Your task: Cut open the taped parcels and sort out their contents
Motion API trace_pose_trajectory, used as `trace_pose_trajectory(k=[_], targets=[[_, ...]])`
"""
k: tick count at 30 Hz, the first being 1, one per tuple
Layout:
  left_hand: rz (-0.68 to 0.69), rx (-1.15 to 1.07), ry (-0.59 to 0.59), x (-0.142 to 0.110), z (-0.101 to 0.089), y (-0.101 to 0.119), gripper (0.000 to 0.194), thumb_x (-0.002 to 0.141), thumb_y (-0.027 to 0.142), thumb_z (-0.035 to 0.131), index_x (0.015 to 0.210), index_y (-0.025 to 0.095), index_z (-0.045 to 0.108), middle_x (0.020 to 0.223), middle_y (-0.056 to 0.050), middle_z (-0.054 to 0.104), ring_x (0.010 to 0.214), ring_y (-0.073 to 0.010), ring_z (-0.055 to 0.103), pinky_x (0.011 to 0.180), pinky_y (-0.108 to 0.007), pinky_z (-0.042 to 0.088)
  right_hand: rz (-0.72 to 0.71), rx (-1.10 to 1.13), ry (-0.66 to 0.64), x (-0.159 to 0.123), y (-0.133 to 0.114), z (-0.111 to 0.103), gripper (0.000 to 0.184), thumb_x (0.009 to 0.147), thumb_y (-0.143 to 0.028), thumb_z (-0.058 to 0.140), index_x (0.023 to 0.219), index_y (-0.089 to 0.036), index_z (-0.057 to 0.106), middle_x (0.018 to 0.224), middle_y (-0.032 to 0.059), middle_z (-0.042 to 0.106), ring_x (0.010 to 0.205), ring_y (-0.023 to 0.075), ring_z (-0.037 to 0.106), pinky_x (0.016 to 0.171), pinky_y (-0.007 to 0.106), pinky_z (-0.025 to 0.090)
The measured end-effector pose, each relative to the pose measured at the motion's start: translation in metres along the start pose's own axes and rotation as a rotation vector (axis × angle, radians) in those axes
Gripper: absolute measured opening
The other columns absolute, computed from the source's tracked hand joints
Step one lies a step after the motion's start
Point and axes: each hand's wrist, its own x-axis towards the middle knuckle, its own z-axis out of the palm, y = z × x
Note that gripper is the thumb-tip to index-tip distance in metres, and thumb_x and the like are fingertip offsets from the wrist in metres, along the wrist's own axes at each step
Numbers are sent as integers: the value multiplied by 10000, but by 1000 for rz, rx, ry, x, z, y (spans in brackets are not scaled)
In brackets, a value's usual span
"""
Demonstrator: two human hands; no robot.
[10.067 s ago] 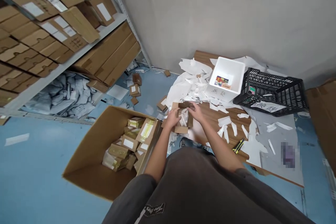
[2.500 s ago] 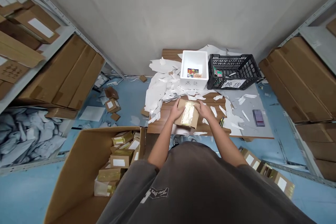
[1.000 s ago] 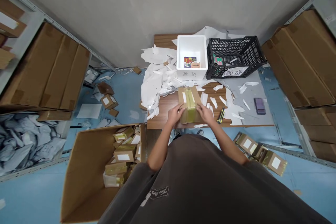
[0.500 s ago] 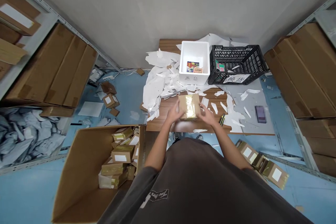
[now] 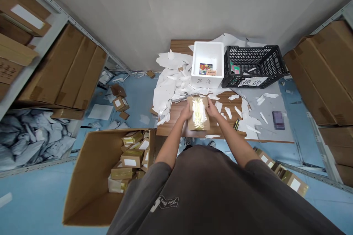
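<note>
Between my two hands is a brown cardboard box point(image 5: 198, 115) with a shiny strip of yellowish tape down its middle. My left hand point(image 5: 186, 112) grips its left side, and my right hand point(image 5: 211, 109) grips its upper right side. The box is over the front of the wooden table point(image 5: 176, 123); whether it touches the tabletop I cannot tell. A yellow-and-black cutter point(image 5: 236, 124) lies to the right of my right forearm. Torn white paper point(image 5: 165, 91) is heaped to the left and behind the box.
Behind stand a white foam box point(image 5: 207, 81) and a black crate point(image 5: 253, 67). A phone-like item point(image 5: 278, 120) lies at the table's right. Left of me, a large open carton point(image 5: 91, 176) holds several taped boxes. More parcels point(image 5: 295, 183) sit on the floor at right. Shelves point(image 5: 59, 25) flank both sides.
The box has been tilted, so more of its taped face shows and it reaches lower toward me. Both hands have turned with it. The whole view has shifted slightly.
</note>
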Motion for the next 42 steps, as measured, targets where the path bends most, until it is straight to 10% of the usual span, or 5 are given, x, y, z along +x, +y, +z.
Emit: trace_pose_trajectory(k=[9, 14, 27, 36, 42], targets=[[74, 385, -210, 23, -18, -25, 1493, 608, 452, 1013, 1786, 286, 110, 1847, -158, -118, 1688, -474, 156, 1344, -538, 287, -94, -178, 74, -47, 35, 35, 808, 999, -347, 557, 1748, -174, 308, 1774, 194, 336, 1659, 359, 263, 1328, 566, 286], [80, 580, -387, 47, -27, -12, 1721, 494, 483, 1046, 1779, 282, -81, 1838, -179, -122, 1694, -442, 169, 1344, -513, 285, 29, -194, 111, -94, 82, 15, 769, 994, -312, 574, 1723, -173, 374, 1747, 203, 363, 1634, 372, 299, 1316, 549, 309], [-159, 753, -138, 21, 23, 19, 1532, 707, 837, 832, 1783, 189, -46, 1857, -187, -13, 1638, -446, 335, 1280, -500, 413, 539, -145, 89, -147, 220, -17, 624, 1022, -325, 576, 1615, -149, 487, 1585, 247, 518, 1448, 394, 486, 1167, 519, 458], [-353, 704, -56, 9, 44, 30, 1582, 634, 925, 797, 1786, 243, -48, 1863, -149, -40, 1645, -553, 212, 1248, -642, 404, 792, 56, 95, -121, 233, 8, 690, 980, -272, 697, 1563, -65, 391, 1282, 242, 727, 1167, 327, 723, 983, 388, 523], [-241, 584, -56, 9, 42, 25, 1549, 631, 888, 840, 1786, 227, 48, 1864, -161, 31, 1665, -519, 179, 1336, -576, 298, 749, 83, 149, -122, 214, -6, 614, 919, -199, 690, 1489, -83, 495, 1244, 234, 751, 1138, 333, 742, 954, 374, 550]])
